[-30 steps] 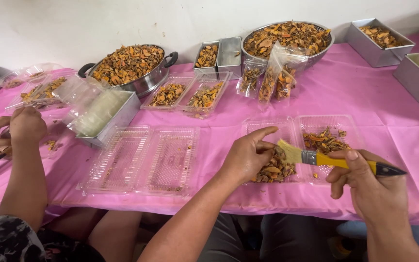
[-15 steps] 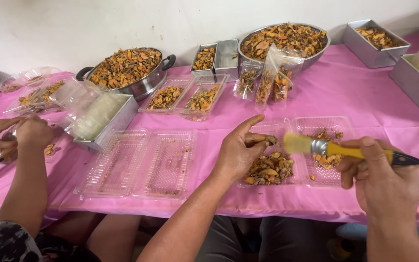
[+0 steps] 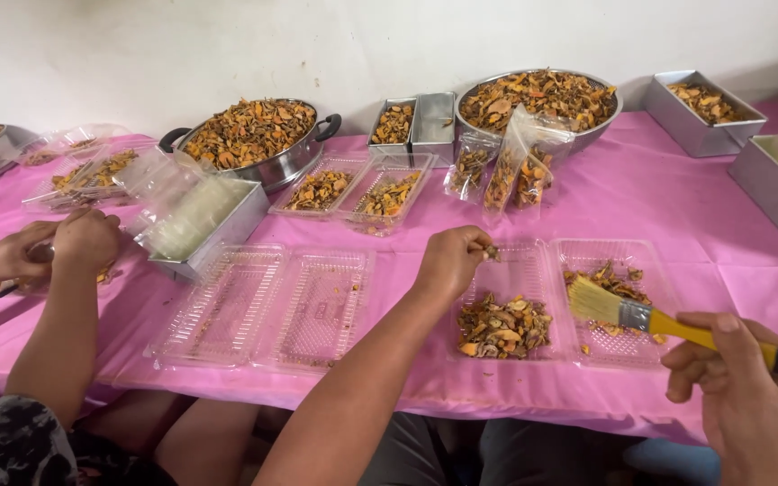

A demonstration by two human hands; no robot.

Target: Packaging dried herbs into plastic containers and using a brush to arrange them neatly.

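Left fingers [image 3: 477, 241] pinch a dried piece [image 3: 493, 254]; right fingers [image 3: 709, 346] grip a yellow-handled bristle brush [image 3: 668, 322].

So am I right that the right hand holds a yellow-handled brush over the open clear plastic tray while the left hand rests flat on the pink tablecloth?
Not quite: the head view shows the left hand pinching a dried piece above the open clear plastic tray. The right hand does hold the yellow-handled brush.

You are at a small food-packing worktable [image 3: 677, 193]: pink cloth, steel bowls [image 3: 538, 97] of dried slices far, clear clamshell trays [image 3: 267, 306] near.
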